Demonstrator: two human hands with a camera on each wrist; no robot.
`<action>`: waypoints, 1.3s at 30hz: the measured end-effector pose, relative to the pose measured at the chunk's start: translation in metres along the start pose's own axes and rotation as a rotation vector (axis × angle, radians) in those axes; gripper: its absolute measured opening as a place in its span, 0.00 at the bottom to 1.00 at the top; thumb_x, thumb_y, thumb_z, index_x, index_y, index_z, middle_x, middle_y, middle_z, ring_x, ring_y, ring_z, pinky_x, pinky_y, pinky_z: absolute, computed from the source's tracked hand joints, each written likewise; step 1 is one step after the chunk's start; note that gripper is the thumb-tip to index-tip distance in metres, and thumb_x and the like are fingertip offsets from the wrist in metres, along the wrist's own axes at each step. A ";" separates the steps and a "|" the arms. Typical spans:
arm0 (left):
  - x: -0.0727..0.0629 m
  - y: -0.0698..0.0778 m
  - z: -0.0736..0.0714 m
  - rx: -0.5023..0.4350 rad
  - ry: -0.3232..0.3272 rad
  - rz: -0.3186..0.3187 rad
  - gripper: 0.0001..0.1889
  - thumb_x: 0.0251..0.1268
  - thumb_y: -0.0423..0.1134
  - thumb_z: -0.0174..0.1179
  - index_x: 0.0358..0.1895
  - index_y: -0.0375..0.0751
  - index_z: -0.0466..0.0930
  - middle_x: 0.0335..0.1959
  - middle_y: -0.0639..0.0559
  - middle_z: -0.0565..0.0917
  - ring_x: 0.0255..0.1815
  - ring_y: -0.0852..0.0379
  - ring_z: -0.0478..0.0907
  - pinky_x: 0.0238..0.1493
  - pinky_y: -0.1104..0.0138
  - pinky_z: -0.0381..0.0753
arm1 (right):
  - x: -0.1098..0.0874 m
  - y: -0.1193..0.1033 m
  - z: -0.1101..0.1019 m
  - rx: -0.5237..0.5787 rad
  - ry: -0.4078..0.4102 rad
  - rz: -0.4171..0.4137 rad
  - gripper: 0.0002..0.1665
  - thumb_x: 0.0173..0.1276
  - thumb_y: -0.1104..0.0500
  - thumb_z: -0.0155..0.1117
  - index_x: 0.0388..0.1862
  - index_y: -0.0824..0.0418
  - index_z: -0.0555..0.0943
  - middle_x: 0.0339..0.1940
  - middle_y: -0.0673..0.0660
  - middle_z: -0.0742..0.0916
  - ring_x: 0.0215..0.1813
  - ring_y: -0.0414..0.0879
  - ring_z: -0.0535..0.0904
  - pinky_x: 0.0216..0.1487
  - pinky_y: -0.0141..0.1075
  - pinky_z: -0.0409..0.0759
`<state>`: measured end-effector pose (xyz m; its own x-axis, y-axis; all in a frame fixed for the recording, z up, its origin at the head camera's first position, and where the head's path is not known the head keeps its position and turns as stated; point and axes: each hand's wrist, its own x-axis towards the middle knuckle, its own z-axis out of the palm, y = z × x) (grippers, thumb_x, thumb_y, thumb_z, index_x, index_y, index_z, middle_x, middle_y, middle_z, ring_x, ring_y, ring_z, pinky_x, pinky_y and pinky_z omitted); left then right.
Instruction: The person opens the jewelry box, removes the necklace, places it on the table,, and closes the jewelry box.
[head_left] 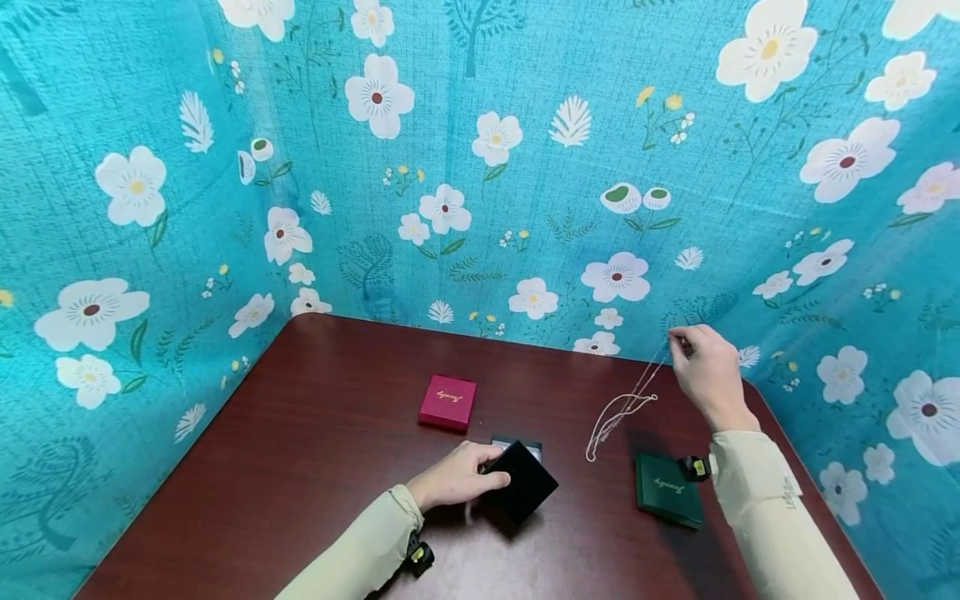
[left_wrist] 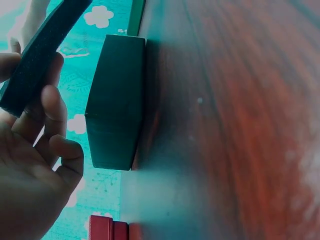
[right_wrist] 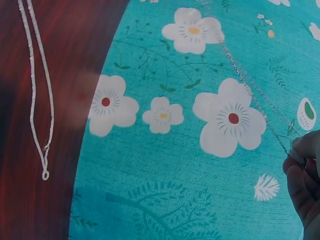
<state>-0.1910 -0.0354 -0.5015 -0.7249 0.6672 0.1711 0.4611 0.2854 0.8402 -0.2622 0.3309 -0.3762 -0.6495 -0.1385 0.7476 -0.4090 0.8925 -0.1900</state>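
Note:
My left hand point(head_left: 459, 477) grips a black square pad point(head_left: 522, 485) between thumb and fingers, and the pad point(left_wrist: 42, 55) looks thick and flat in the left wrist view. Behind it a dark green box point(left_wrist: 116, 105) stands on the table, mostly covered by the pad in the head view. Raised at the right, my right hand point(head_left: 707, 367) pinches a thin silver chain necklace point(head_left: 647, 377) between thumb and fingertips. The chain point(right_wrist: 260, 95) slants away from the fingers in the right wrist view. Near its lower part, a thicker silver necklace point(head_left: 600, 429) lies on the table.
A closed green jewelry box point(head_left: 669, 490) lies beneath my right forearm. The red jewelry box point(head_left: 447, 403) sits farther back, left of centre. Flowered turquoise cloth point(head_left: 450, 167) hangs round the back and sides of the brown table point(head_left: 300, 467).

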 end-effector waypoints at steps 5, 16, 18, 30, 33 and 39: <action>0.000 -0.002 0.000 -0.003 -0.005 -0.004 0.03 0.62 0.38 0.58 0.31 0.47 0.77 0.21 0.64 0.77 0.24 0.69 0.71 0.33 0.74 0.73 | -0.002 0.012 -0.004 -0.022 -0.011 0.019 0.06 0.62 0.72 0.62 0.37 0.73 0.82 0.32 0.68 0.82 0.33 0.59 0.78 0.32 0.52 0.75; -0.003 -0.002 -0.002 -0.040 0.016 -0.043 0.03 0.63 0.38 0.58 0.37 0.48 0.80 0.25 0.63 0.81 0.26 0.69 0.75 0.35 0.72 0.75 | -0.028 0.052 -0.020 -0.103 -0.140 0.149 0.07 0.62 0.70 0.60 0.38 0.74 0.82 0.34 0.72 0.82 0.35 0.64 0.77 0.36 0.58 0.72; -0.003 -0.002 -0.003 -0.039 0.014 -0.047 0.03 0.63 0.38 0.58 0.37 0.48 0.80 0.25 0.63 0.81 0.26 0.69 0.75 0.35 0.72 0.75 | -0.038 0.057 -0.015 -0.100 -0.174 0.147 0.06 0.61 0.71 0.61 0.36 0.73 0.82 0.32 0.71 0.82 0.33 0.64 0.77 0.34 0.57 0.72; 0.000 -0.001 -0.003 -0.031 -0.006 -0.018 0.03 0.64 0.38 0.58 0.38 0.47 0.80 0.27 0.63 0.81 0.29 0.69 0.75 0.38 0.72 0.75 | -0.068 0.051 -0.005 -0.035 -0.325 0.168 0.05 0.57 0.70 0.66 0.34 0.68 0.83 0.29 0.63 0.84 0.30 0.55 0.77 0.31 0.50 0.75; 0.001 -0.001 -0.003 -0.022 -0.005 -0.013 0.03 0.64 0.38 0.58 0.37 0.48 0.80 0.27 0.64 0.81 0.29 0.69 0.74 0.38 0.72 0.75 | -0.063 0.050 -0.007 -0.033 -0.337 0.179 0.05 0.57 0.70 0.65 0.34 0.69 0.83 0.31 0.65 0.84 0.31 0.56 0.78 0.32 0.52 0.75; 0.001 -0.001 -0.001 -0.040 -0.003 -0.032 0.03 0.63 0.38 0.58 0.38 0.47 0.80 0.27 0.64 0.81 0.27 0.68 0.75 0.38 0.72 0.75 | -0.047 0.062 -0.020 -0.095 -0.257 0.258 0.08 0.62 0.68 0.59 0.36 0.72 0.82 0.32 0.70 0.83 0.31 0.62 0.77 0.32 0.56 0.72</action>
<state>-0.1928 -0.0356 -0.5017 -0.7373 0.6604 0.1419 0.4167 0.2793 0.8651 -0.2445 0.4011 -0.4107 -0.8682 0.0039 0.4961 -0.1570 0.9464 -0.2823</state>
